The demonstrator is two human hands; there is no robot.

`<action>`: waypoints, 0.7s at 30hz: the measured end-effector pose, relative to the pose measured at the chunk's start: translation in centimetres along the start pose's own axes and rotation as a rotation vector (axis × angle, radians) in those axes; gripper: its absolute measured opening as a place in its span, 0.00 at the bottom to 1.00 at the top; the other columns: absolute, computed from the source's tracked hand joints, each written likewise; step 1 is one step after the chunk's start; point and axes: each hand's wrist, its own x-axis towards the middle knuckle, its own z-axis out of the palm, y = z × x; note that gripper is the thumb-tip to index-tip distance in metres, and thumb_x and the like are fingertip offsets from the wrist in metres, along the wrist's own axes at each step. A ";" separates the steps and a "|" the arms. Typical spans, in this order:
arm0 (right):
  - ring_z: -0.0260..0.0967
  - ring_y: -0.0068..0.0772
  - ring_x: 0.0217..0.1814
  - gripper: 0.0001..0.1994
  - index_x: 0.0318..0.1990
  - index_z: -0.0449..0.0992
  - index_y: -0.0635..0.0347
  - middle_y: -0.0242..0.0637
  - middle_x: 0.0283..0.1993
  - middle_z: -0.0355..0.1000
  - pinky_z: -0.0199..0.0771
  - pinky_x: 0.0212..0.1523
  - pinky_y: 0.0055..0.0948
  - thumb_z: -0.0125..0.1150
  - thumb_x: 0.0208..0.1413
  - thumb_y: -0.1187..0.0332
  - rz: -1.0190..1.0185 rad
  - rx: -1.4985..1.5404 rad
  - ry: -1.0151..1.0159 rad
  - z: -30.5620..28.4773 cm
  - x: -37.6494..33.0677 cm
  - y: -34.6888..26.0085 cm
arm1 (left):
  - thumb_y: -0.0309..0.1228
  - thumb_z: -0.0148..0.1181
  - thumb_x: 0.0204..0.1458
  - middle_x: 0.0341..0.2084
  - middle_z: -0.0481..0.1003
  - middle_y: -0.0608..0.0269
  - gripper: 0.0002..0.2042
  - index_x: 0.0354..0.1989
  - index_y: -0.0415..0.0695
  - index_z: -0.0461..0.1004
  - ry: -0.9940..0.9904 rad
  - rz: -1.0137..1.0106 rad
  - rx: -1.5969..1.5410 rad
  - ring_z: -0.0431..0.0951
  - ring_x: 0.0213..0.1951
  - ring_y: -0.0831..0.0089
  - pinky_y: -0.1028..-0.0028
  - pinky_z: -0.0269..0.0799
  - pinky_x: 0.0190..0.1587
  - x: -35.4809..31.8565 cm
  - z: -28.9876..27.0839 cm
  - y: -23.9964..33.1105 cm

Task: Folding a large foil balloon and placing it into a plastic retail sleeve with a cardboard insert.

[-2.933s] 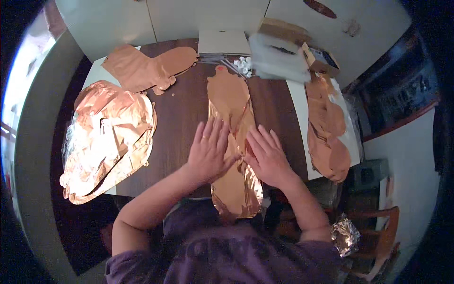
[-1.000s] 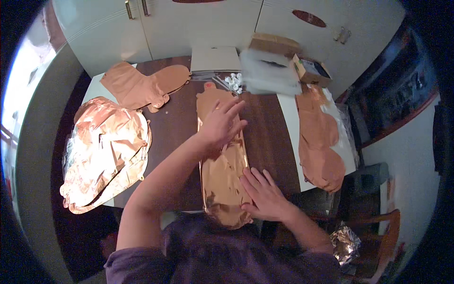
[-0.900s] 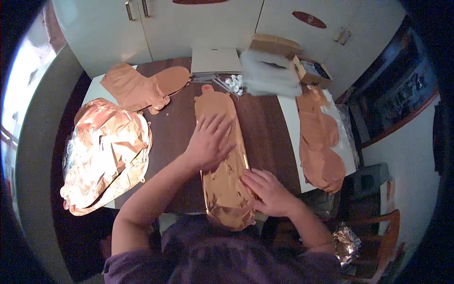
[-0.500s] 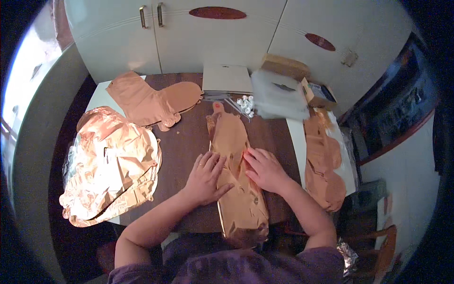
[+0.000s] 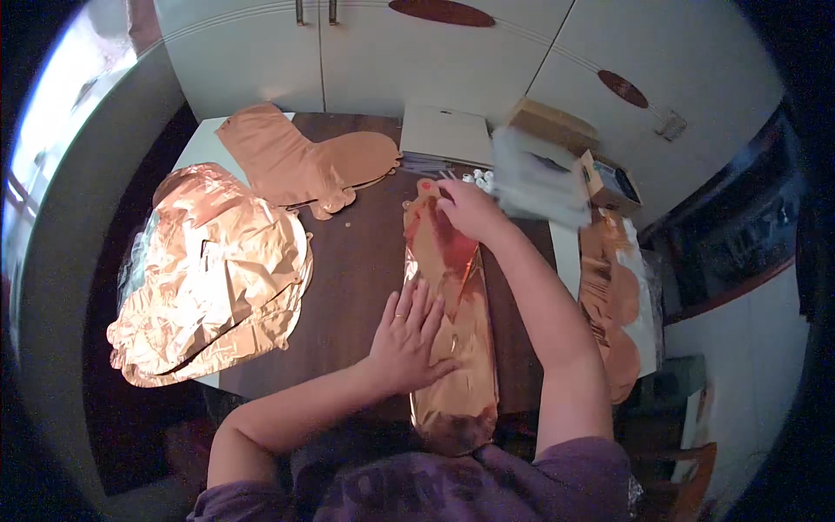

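A long, folded copper-coloured foil balloon [image 5: 451, 374] lies lengthwise before me, its near end against my shirt. My left hand [image 5: 407, 341] rests on its middle with fingers spread flat, a ring on one finger. At the far end, my right hand [image 5: 470, 209] bends over the balloon's edge beside a small tab with a red mark [image 5: 426, 185]. Its index finger and thumb show a gap between them, with the fingertips at the foil; the other fingers are partly hidden.
Crumpled copper foil balloons [image 5: 217, 270] pile up at left, with flatter ones [image 5: 304, 161] behind. More lie at right [image 5: 622, 296]. White caps [image 5: 481, 180], a white box [image 5: 445, 135], a clear plastic bag [image 5: 535, 178] and a small open carton [image 5: 609, 181] stand along the back, before cabinets.
My right hand has moved from the balloon's middle to its far end. My left hand stays flat on the middle. The whole view has shifted slightly.
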 end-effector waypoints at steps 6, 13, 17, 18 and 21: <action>0.68 0.53 0.52 0.18 0.50 0.71 0.63 0.49 0.47 0.72 0.68 0.54 0.45 0.57 0.52 0.67 -0.050 -0.171 -0.134 1.4 -1.8 -0.2 | 0.63 0.51 0.48 0.66 0.47 0.34 0.47 0.66 0.36 0.53 0.036 -0.018 0.008 0.46 0.67 0.35 0.44 0.43 0.66 -0.1 -0.7 -0.7; 0.69 0.50 0.51 0.19 0.50 0.71 0.61 0.46 0.47 0.72 0.70 0.52 0.43 0.59 0.50 0.67 -0.084 -0.219 -0.108 0.6 -4.2 -1.4 | 0.63 0.51 0.48 0.66 0.49 0.34 0.46 0.66 0.36 0.55 0.038 -0.009 0.040 0.47 0.67 0.37 0.44 0.43 0.66 -0.1 -0.2 -0.9; 0.70 0.49 0.51 0.18 0.50 0.71 0.60 0.45 0.48 0.72 0.70 0.51 0.43 0.59 0.50 0.66 -0.092 -0.222 -0.077 0.7 -4.3 -0.6 | 0.63 0.49 0.49 0.66 0.49 0.35 0.45 0.66 0.37 0.55 0.048 0.010 0.078 0.47 0.68 0.39 0.45 0.41 0.67 -0.1 0.0 -1.0; 0.70 0.49 0.51 0.18 0.50 0.71 0.60 0.45 0.48 0.72 0.70 0.51 0.43 0.59 0.50 0.66 -0.090 -0.223 -0.073 0.8 -4.4 -0.4 | 0.63 0.49 0.49 0.66 0.49 0.35 0.45 0.66 0.37 0.55 0.049 0.014 0.080 0.47 0.68 0.39 0.45 0.41 0.67 0.0 0.1 -1.0; 0.70 0.49 0.50 0.18 0.49 0.72 0.59 0.44 0.47 0.72 0.71 0.51 0.43 0.60 0.50 0.65 -0.103 -0.249 -0.066 1.1 -4.2 -0.1 | 0.64 0.47 0.49 0.66 0.49 0.36 0.45 0.67 0.40 0.55 0.055 0.033 0.096 0.46 0.68 0.40 0.46 0.39 0.67 0.5 0.1 -1.7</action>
